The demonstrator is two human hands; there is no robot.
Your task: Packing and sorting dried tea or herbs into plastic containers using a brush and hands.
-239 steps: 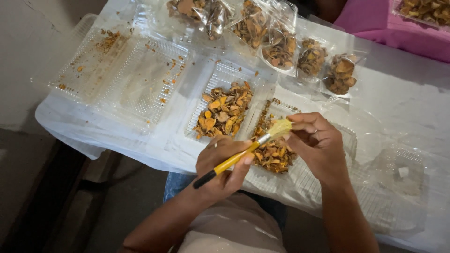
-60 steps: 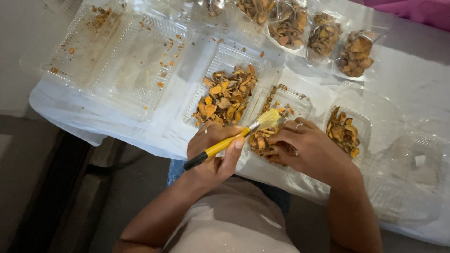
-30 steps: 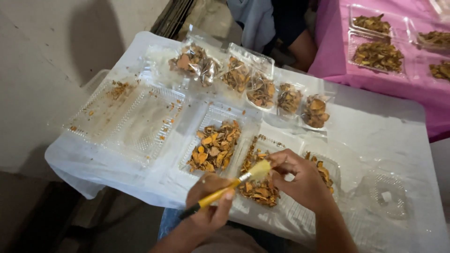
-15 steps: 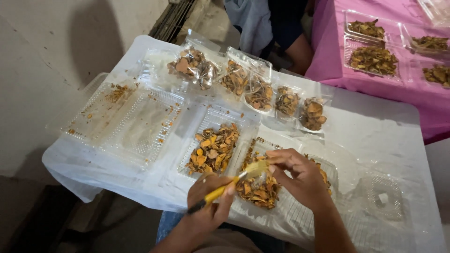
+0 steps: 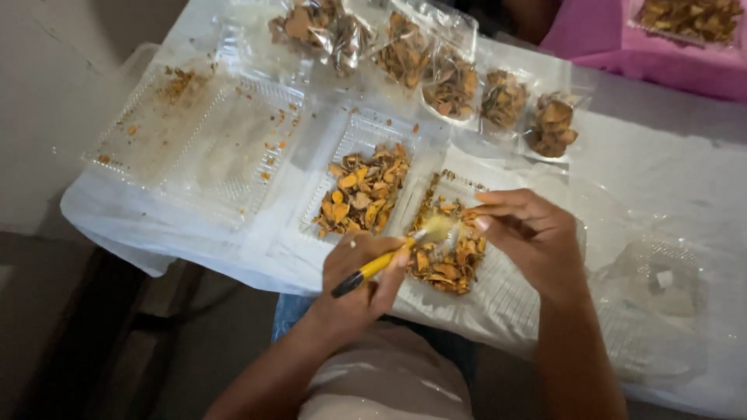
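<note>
My left hand (image 5: 359, 276) grips a yellow-handled brush (image 5: 389, 259) with pale bristles, tip pointing at my right hand. My right hand (image 5: 529, 233) pinches a small orange-brown dried piece by the bristles, over a clear plastic tray (image 5: 506, 292) that holds a heap of dried orange pieces (image 5: 450, 257). A second clear tray (image 5: 354, 140) just left holds another heap of the pieces (image 5: 362, 190).
A large, nearly bare clear tray (image 5: 194, 148) with crumbs lies at the left. Several clear bags of dried pieces (image 5: 451, 78) line the back. An open clear container (image 5: 661, 288) sits at right. A pink surface (image 5: 669, 54) with more pieces is at far right.
The view has dropped and closed in on the table. My hands stay together over the right tray, brush tip still at the piece in my right fingers.
</note>
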